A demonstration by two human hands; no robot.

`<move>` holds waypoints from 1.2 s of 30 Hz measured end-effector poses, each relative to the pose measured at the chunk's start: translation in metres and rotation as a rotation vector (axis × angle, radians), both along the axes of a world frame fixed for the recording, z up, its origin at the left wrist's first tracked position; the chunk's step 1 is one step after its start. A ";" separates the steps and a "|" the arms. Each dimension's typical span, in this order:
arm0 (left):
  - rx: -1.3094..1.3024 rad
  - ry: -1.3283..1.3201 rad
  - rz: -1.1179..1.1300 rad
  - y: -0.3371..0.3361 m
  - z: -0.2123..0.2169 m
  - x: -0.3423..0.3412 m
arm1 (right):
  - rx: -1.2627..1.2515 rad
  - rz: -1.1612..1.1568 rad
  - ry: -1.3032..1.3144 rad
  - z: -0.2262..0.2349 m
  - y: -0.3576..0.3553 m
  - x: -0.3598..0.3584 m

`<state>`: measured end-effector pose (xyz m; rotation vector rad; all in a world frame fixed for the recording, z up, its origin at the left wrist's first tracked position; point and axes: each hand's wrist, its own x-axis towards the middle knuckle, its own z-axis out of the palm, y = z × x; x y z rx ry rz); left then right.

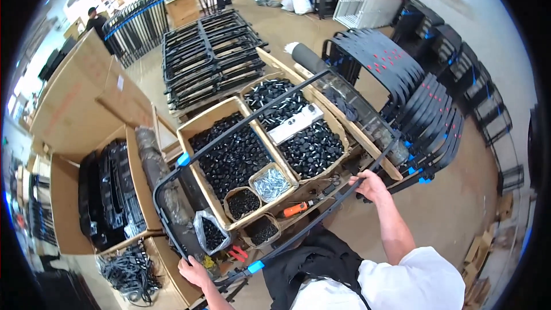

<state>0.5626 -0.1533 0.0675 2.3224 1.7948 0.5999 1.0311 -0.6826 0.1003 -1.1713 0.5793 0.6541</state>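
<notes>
A black metal tube frame (258,116), roughly rectangular with rounded corners, lies slanted across the workbench above the part boxes. Blue tape (256,266) is wrapped round its near tube, and another blue piece sits on its far left corner. My left hand (196,272) is closed on the frame's near left end. At the right, my right hand (371,187) grips the near tube close to its right corner. Below the frame, an orange-handled power screwdriver (295,209) and red-handled pliers (237,253) lie on the bench.
Cardboard boxes (234,223) hold black caps, screws and small black parts. A white block (295,123) rests across one. Black frames are stacked behind (215,57) and at the right (379,60). A carton (66,206) of black parts stands left. Two people are in the background.
</notes>
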 end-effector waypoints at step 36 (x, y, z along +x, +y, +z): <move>-0.576 -0.046 -1.185 -0.307 0.110 0.416 | -1.118 0.985 -0.673 0.012 -0.143 0.042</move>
